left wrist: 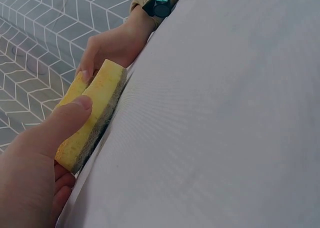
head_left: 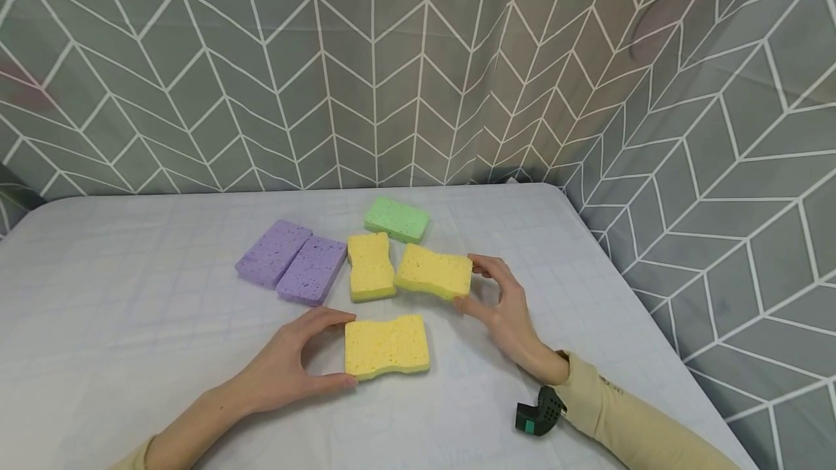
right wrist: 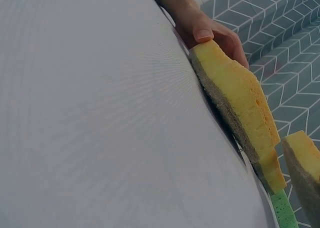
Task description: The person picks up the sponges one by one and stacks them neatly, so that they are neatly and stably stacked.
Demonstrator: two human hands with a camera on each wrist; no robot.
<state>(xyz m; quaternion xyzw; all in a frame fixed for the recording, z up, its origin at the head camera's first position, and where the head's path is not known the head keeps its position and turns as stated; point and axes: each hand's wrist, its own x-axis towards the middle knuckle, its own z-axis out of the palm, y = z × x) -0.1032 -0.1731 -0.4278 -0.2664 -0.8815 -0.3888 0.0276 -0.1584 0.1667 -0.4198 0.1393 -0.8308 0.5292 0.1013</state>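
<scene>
Nearest the person, a yellow sponge point(head_left: 387, 345) with a grey scouring underside is pinched at its left end by my left hand point(head_left: 281, 368), thumb on the near edge and fingertips on the far edge. Farther right, my right hand point(head_left: 508, 314) grips the right end of another yellow sponge point(head_left: 433, 272), which is angled, its left end close to a third yellow sponge point(head_left: 371, 267). The left wrist view shows the left thumb point(left wrist: 67, 120) against the near sponge point(left wrist: 97, 115). In the right wrist view the right hand is out of sight.
Two purple sponges point(head_left: 312, 270) lie side by side at the left. Behind the yellow ones sits a green sponge point(head_left: 397, 219). A white cloth covers the table point(head_left: 130, 354); a patterned curtain point(head_left: 339, 71) hangs behind it. A dark device point(head_left: 541, 412) is at the right wrist.
</scene>
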